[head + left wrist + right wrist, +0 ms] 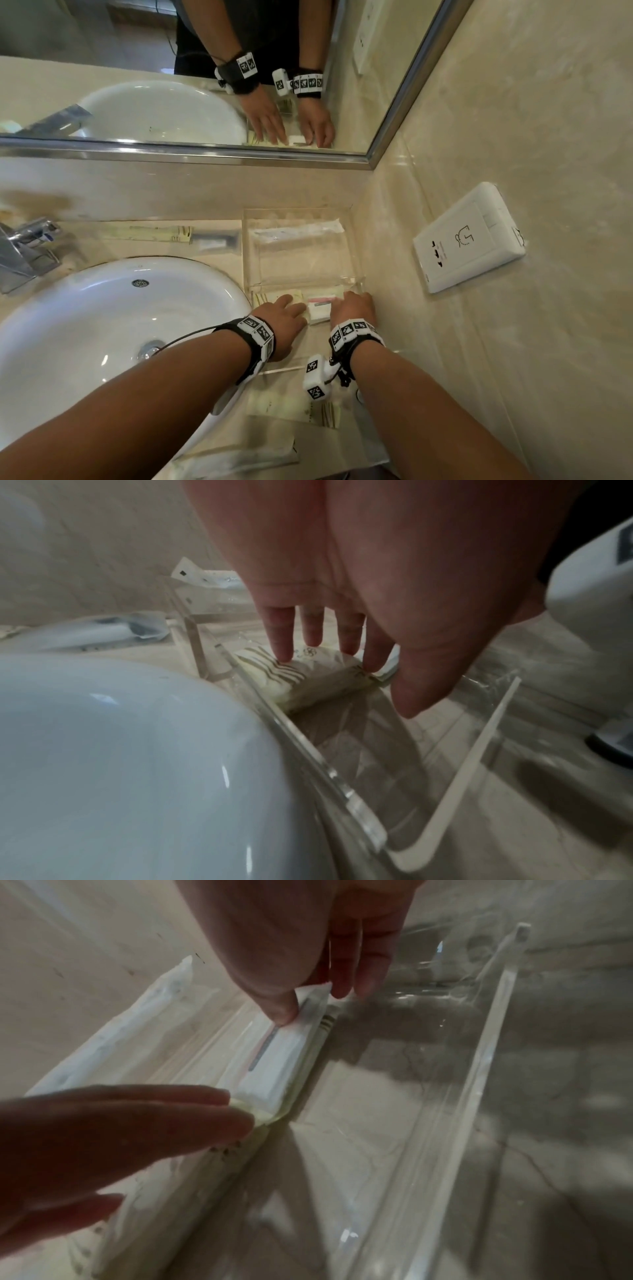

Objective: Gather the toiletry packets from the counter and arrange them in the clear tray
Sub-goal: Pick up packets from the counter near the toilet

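Note:
The clear tray [357, 246] stands on the counter between the sink and the wall. A long white packet [297, 231] lies in its far compartment. In the near compartment lie a pale yellow striped packet [270, 297] and a white packet with a pink stripe [320, 305]. My left hand [286, 313] presses straight fingers flat on the yellow striped packet [301, 677]. My right hand [352, 305] pinches the right end of the white packet [274, 1069], thumb on top and fingers behind the end.
The white sink [102, 325] sits just left of the tray, with the faucet [24, 250] at far left. Loose packets lie behind the sink [157, 233] and by the counter's front edge [294, 407]. A wall socket [469, 240] is on the right.

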Available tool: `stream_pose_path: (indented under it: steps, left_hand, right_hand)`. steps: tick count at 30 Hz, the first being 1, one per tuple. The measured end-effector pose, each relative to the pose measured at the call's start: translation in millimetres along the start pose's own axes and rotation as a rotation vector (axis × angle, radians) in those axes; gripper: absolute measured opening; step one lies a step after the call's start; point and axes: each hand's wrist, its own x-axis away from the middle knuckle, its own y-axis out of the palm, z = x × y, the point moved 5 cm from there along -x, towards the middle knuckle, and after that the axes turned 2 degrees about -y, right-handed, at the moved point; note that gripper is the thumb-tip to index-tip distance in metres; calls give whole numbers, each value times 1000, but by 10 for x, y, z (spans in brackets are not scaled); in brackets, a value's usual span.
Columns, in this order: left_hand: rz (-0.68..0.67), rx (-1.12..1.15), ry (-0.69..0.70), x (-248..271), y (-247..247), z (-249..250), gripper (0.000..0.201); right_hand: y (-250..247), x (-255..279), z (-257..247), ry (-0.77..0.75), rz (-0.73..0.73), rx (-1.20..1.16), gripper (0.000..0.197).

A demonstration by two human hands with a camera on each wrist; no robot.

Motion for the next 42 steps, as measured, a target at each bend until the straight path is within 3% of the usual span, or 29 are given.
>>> stream_pose_path:
  steps: [5,8,15,26,34,42]
  left_hand:
    - [-3,-4,-1,7,7,-4,56]
    - [-4,-1,-3,4,-2,-10,56]
    - [-6,19,0,14,-23,-5,54]
    - [18,5,15,137,-109,-21,60]
    - [107,115,-116,539,-307,-320,55]
    - [189,266,-281,1322,-345,-848,51]
  right_hand:
    - [-34,51,-4,14,56,-55,34]
    - [-75,94,-68,-59,75,-100,17]
    - [111,279,-178,-222,-91,90,14]
    - [91,409,-216,-247,-181,-1,18]
    - [-128,601,-475,-322,-153,-16,21]
    - [-72,1078,-1302,-497,-176,-85,17]
